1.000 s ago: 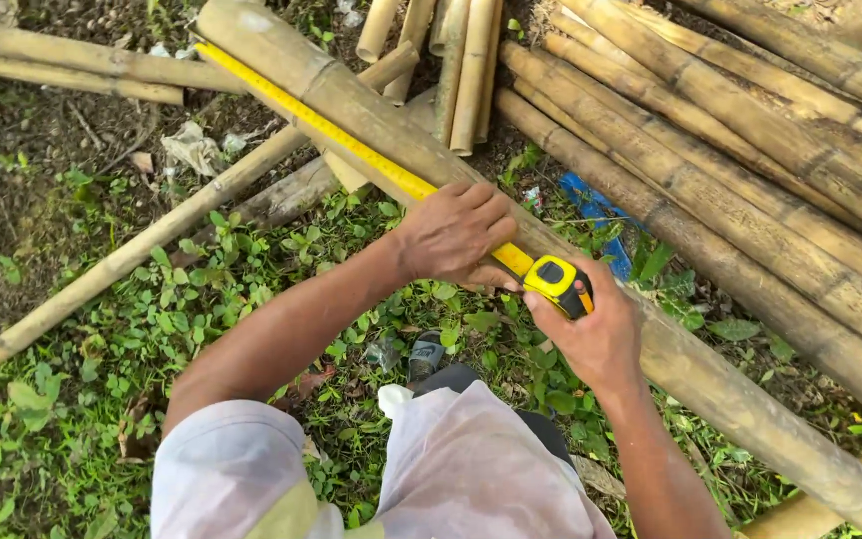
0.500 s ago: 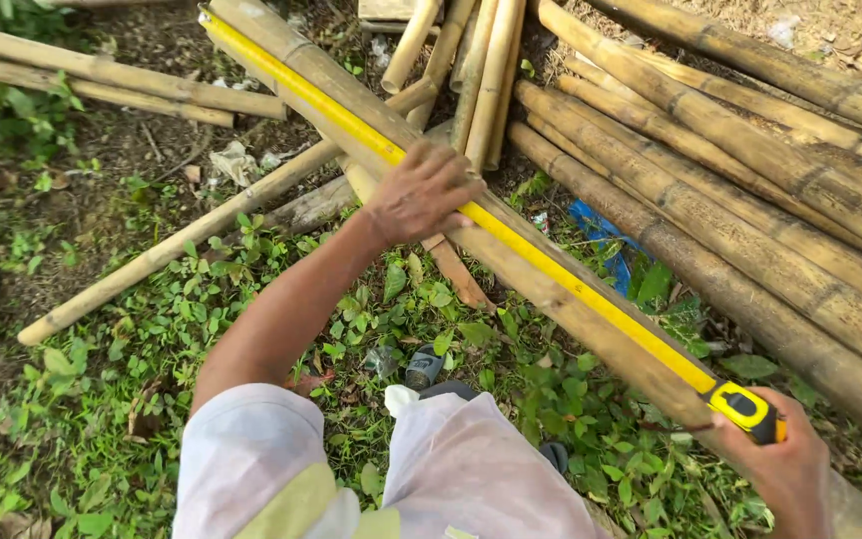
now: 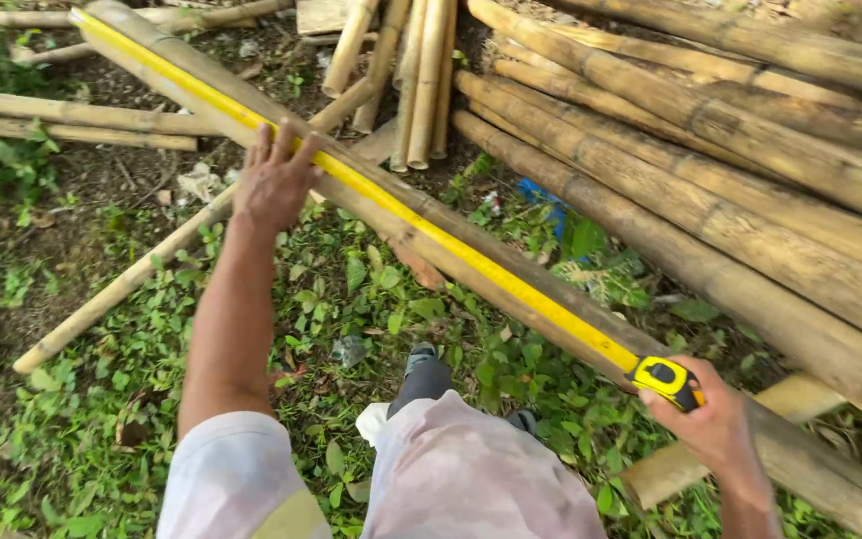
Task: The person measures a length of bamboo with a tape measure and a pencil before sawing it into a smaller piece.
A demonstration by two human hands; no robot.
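Observation:
A long thick bamboo pole [image 3: 421, 215] lies slanting across the ground from upper left to lower right. A yellow measuring tape blade [image 3: 471, 262] is stretched along its top, its end near the pole's upper left end. My left hand [image 3: 273, 182] presses flat on the tape and pole, fingers spread. My right hand [image 3: 712, 424] grips the yellow and black tape case [image 3: 666, 380] at the lower right, against the pole.
A stack of thick bamboo poles [image 3: 750, 170] fills the upper right. Thinner poles [image 3: 406, 70] lie at top centre and a thin pole [image 3: 122, 284] at left. Leafy weeds [image 3: 351, 289] cover the ground. A blue scrap [image 3: 541, 195] lies between poles. My knee [image 3: 471, 469] is below.
My right hand has drawn the tape case far down the pole to the lower right, lengthening the blade. My left hand has slid up the pole to the left, staying on the tape.

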